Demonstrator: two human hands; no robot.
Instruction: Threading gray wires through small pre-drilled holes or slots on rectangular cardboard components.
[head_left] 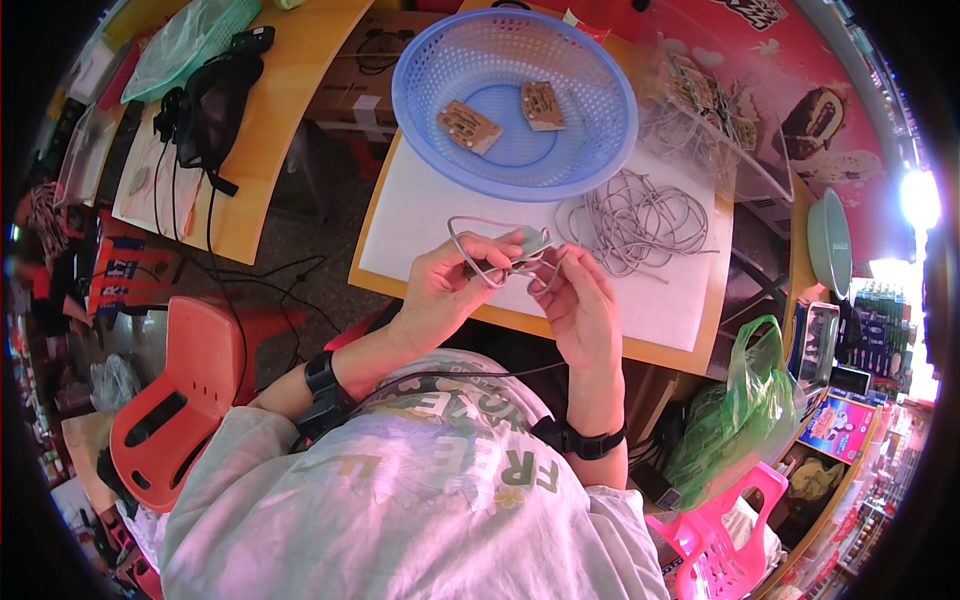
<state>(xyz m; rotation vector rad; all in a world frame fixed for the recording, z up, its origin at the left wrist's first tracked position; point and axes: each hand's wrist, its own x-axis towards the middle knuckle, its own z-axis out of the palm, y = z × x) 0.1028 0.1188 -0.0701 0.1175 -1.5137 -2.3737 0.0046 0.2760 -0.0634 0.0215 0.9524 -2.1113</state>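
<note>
A small pale circuit board (533,241) with grey wires (480,262) looping off it is held between both hands, just above the near edge of the white sheet (420,215) covering the wooden table (715,330). It looks light and stiff, probably fragile at the joints where the wires meet it, so the edges of the board seem the safest place to pinch; the wires themselves look thin and springy, likely to flick back when let go. The left hand (447,285) is curled shut around the wire loop and the board's near end, thumb pressed on top. The right hand (580,300) is half closed, its fingertips (553,262) pinching the wires just beside the board. Beyond the hands lies a tangled heap of loose grey wire (640,220), and further back a blue plastic basket (600,150) holding two brown circuit boards (470,126). A green plastic bag (735,420) hangs at the right.
</note>
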